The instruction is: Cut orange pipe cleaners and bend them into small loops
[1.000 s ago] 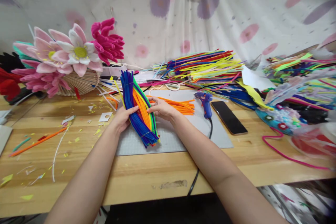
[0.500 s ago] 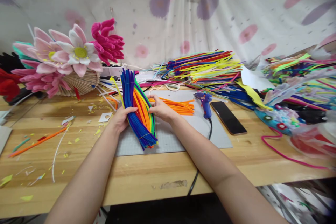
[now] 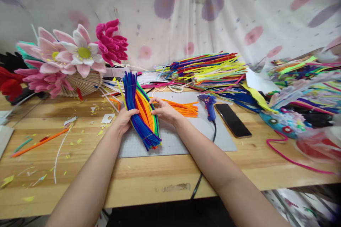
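Note:
Between my hands, over the grey cutting mat (image 3: 213, 138), is a bundle of pipe cleaners (image 3: 145, 133) in blue, orange, green and yellow, tied near both ends and bulging at the middle. My left hand (image 3: 125, 118) grips its blue side, the thumb lying across the front. On the green and yellow side, my right hand (image 3: 163, 110) holds the bundle with bent fingers; some fingertips are hidden behind it. Loose orange pipe cleaners (image 3: 186, 108) lie on the mat just beyond my right hand.
A blue glue gun (image 3: 210, 106) with a black cord lies right of my hands, beside a black phone (image 3: 233, 120). A pile of coloured pipe cleaners (image 3: 207, 67) stands at the back. Fuzzy flowers (image 3: 82, 52) are at left. Yellow scraps and an orange pipe cleaner (image 3: 39, 142) litter the table's left.
The whole view has shifted slightly, with everything sitting a little further right. Both hands keep hold of the bundle in nearly the same pose.

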The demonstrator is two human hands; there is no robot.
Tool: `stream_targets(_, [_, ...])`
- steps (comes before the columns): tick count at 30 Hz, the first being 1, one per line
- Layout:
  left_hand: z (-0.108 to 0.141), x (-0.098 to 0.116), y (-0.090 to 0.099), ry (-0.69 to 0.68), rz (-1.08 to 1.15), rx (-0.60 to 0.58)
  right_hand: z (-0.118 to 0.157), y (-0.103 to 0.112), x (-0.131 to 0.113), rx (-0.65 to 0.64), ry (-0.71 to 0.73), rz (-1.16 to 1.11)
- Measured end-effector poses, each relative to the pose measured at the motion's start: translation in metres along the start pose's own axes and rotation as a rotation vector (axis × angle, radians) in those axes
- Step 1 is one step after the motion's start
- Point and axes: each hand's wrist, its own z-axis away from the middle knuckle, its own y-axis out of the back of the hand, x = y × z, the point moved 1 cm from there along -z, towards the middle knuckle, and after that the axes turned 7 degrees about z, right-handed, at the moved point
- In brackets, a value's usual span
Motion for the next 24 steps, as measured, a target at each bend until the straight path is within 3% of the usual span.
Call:
stream_targets(9, [0.0015, 0.0023, 0.0019, 0.05, 0.053, -0.15, -0.0022, 0.0003, 0.0038, -0.002, -0.013, -0.001])
stream_targets(24, [0.0022, 0.0015, 0.0005, 0.033, 0.081, -0.121, 0.0006, -0.0044, -0.001, -0.024, 0.012, -0.046])
